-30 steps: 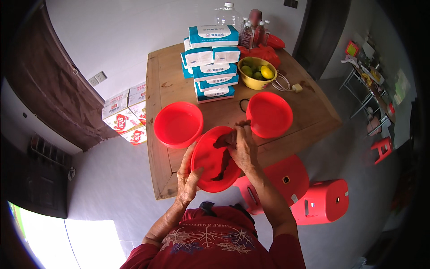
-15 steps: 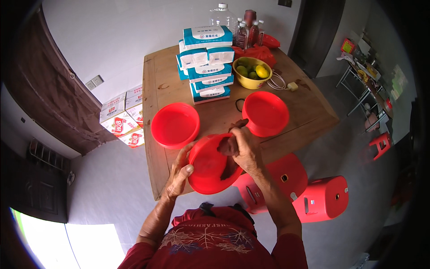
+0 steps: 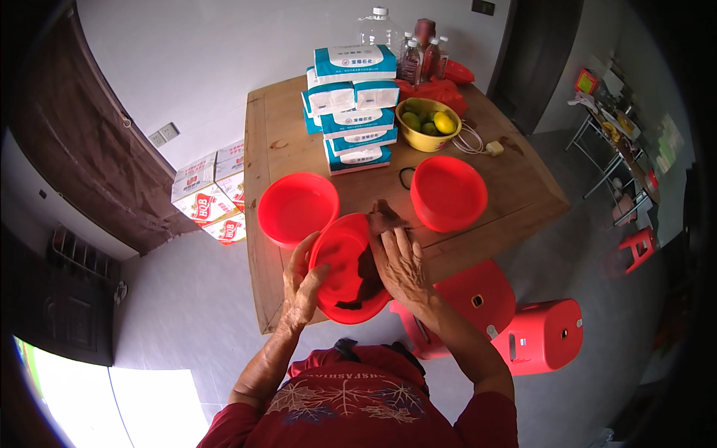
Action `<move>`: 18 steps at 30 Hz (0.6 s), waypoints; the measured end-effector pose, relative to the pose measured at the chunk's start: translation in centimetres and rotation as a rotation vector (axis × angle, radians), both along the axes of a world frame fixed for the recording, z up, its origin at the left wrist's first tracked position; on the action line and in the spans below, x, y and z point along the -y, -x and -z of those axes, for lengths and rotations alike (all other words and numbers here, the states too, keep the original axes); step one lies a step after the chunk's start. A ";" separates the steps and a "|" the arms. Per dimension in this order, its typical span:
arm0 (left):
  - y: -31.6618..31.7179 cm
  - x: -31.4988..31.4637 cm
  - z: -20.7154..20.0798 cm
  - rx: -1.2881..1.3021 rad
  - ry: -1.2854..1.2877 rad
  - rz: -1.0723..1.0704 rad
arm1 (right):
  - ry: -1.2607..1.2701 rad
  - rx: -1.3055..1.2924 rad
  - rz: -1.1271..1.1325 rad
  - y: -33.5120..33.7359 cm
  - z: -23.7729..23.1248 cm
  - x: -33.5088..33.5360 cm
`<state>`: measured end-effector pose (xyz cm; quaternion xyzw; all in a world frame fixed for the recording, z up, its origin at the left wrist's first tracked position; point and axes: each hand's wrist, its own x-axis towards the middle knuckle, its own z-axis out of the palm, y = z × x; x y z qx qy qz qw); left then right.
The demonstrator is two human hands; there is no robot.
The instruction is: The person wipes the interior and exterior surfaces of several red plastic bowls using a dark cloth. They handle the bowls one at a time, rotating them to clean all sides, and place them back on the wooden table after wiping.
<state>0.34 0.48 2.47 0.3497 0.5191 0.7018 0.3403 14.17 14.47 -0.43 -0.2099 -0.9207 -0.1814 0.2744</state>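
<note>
A red plastic basin (image 3: 343,257) is tilted over the table's near edge. My left hand (image 3: 302,280) grips its left rim, thumb inside and fingers behind. My right hand (image 3: 403,261) lies along the basin's right side with its fingers extended, pressing a dark brown cloth (image 3: 385,218) against the rim and outer wall. Part of the cloth hangs down inside the basin. The fingertips' far side and the basin's underside are hidden. Two more red basins stand on the table, one to the left (image 3: 299,209) and one to the right (image 3: 448,194).
On the wooden table (image 3: 280,149) stand stacked tissue packs (image 3: 355,63), a yellow bowl (image 3: 426,142) of green and yellow fruit, a white cable (image 3: 472,142) and several bottles (image 3: 411,63). Red stools (image 3: 549,336) stand at the near right. Cartons (image 3: 205,194) are stacked on the left.
My right hand has shifted from gripping the cloth inside the basin to lying over its right rim and outer side. The basin has tilted further; the view has shifted slightly.
</note>
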 end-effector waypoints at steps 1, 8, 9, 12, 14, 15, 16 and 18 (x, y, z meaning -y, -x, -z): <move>-0.2 0.0 0.1 0.001 -0.014 -0.015 | 0.012 0.008 0.018 -0.4 0.1 0.5; -1.5 -0.5 1.3 -0.151 0.025 -0.101 | 0.577 0.329 -0.215 -3.0 -0.8 4.3; -1.4 -0.3 1.4 -0.124 0.018 -0.104 | 0.697 0.279 -0.295 -3.0 -0.6 4.7; -1.6 -0.4 1.0 -0.085 0.026 -0.143 | 0.951 0.035 -0.512 -2.4 0.1 5.8; -1.6 -0.4 0.5 -0.108 0.048 -0.178 | 0.972 -0.219 -0.637 -0.8 1.1 6.2; -1.5 -0.5 0.8 -0.066 0.036 -0.172 | 0.933 -0.285 -0.650 -0.1 1.1 6.2; -1.4 -0.3 1.3 -0.004 0.024 -0.140 | 0.764 -0.251 -0.631 0.7 0.7 6.0; -1.2 0.0 2.1 0.122 -0.002 -0.070 | 0.423 -0.183 -0.580 2.0 -0.5 5.1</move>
